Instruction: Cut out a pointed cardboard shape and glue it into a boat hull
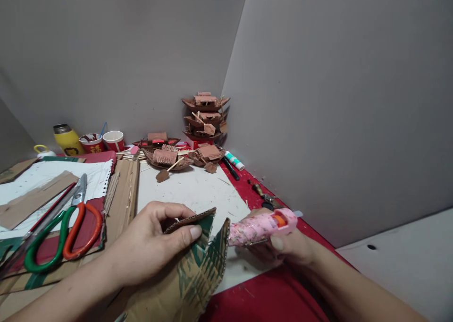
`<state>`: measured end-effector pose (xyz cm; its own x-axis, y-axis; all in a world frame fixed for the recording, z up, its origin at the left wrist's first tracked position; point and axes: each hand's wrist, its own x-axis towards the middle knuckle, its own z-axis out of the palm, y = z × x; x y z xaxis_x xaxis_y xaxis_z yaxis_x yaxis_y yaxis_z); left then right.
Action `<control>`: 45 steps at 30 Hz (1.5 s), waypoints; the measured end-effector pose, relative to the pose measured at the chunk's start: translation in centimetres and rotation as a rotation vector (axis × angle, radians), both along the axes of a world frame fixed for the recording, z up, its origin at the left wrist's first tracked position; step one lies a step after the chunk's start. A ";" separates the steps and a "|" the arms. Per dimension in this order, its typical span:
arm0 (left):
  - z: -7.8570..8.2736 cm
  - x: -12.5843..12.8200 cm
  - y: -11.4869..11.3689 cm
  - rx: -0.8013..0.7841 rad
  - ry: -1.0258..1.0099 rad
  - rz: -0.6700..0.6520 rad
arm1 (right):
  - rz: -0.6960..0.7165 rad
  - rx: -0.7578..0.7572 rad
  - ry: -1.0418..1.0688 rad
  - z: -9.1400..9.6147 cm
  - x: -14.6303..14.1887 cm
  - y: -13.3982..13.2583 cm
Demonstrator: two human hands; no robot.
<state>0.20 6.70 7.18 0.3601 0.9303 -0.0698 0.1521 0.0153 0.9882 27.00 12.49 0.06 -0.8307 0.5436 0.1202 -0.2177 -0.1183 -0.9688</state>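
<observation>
My left hand (155,244) pinches a folded piece of green-printed cardboard (198,260), thumb on the outside and fingers curled over its top edge. My right hand (283,246) grips a pink glue gun (262,226), whose nozzle points left and touches the raised cardboard flap. Both hands work low at the front of a white sheet (191,190) on the red table (276,298).
Scissors with green and orange handles (63,232) lie on red card at the left beside a metal ruler (46,218). Several brown model boats (205,116) are stacked in the far corner. A yellow bottle (67,140), two paper cups (102,141) and a glue stick (234,160) stand behind.
</observation>
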 end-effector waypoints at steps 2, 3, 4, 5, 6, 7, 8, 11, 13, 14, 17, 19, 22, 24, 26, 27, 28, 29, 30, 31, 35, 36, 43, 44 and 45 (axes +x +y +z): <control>0.0 0.0 -0.1 0.014 -0.002 -0.017 | 0.018 0.015 -0.055 0.3 0.1 0.1; 0.1 0.0 -0.1 0.025 0.012 -0.023 | 0.022 0.026 -0.091 0.5 0.2 0.1; 0.1 0.1 -0.2 0.035 0.031 -0.028 | 0.026 0.037 -0.129 0.7 0.2 0.1; 0.2 0.1 -0.2 0.043 0.048 -0.031 | 0.030 0.049 -0.166 0.9 0.2 0.1; 0.3 0.1 -0.2 0.048 0.060 -0.036 | 0.037 0.066 -0.204 1.2 0.2 0.0; 0.4 0.2 -0.3 0.049 0.068 -0.041 | 0.050 0.088 -0.235 1.5 0.1 -0.1; 0.5 0.2 -0.3 0.048 0.071 -0.054 | 0.063 0.114 -0.262 1.9 -0.1 -0.1; 0.7 0.3 -0.2 0.044 0.054 -0.072 | 0.124 0.204 -0.287 3.0 -0.7 -0.2; 0.6 0.4 0.0 0.043 0.028 -0.014 | 0.117 0.245 -0.267 3.5 -0.9 -0.1; 0.5 0.4 0.1 0.043 0.017 0.039 | 0.088 0.275 -0.276 3.6 -1.0 0.0; -0.5 0.4 0.7 0.026 -0.014 0.204 | -0.092 0.471 -0.437 3.4 -0.9 0.6; -1.4 0.5 1.2 0.017 -0.012 0.274 | -0.210 0.668 -0.679 3.0 -0.9 0.8; -2.5 0.6 1.6 0.057 0.071 0.327 | -0.352 0.955 -1.066 2.4 -1.4 0.9; -2.9 0.7 1.7 0.084 0.106 0.349 | -0.388 1.079 -1.216 2.3 -1.8 0.8; -3.3 0.7 1.8 0.094 0.112 0.367 | -0.387 1.136 -1.302 2.4 -2.0 0.8; -3.4 0.7 1.8 0.095 0.113 0.377 | -0.375 1.151 -1.329 2.5 -1.9 0.8; -3.5 0.6 1.8 0.093 0.114 0.387 | -0.353 1.162 -1.345 2.8 -1.7 0.8; -3.6 0.6 1.9 0.086 0.112 0.398 | -0.321 1.169 -1.346 3.2 -1.4 0.7; -3.8 0.5 1.9 0.076 0.109 0.406 | -0.286 1.173 -1.331 3.7 -1.0 0.6; -3.9 0.4 2.0 0.069 0.105 0.411 | -0.258 1.171 -1.298 4.3 -0.7 0.4; -4.3 0.4 2.0 0.073 0.108 0.387 | -0.476 1.070 -0.957 6.6 -1.2 -1.2; -4.4 0.5 1.9 0.079 0.114 0.375 | -0.561 1.010 -0.819 6.9 -2.0 -1.6; -4.1 1.6 1.2 0.095 0.076 0.314 | -0.693 0.969 -0.649 4.9 -7.8 -2.1; -4.1 1.6 1.2 0.087 0.073 0.309 | -0.685 0.992 -0.670 4.5 -8.0 -2.0; -4.2 1.6 1.2 0.075 0.075 0.305 | -0.678 1.013 -0.684 4.1 -8.1 -2.0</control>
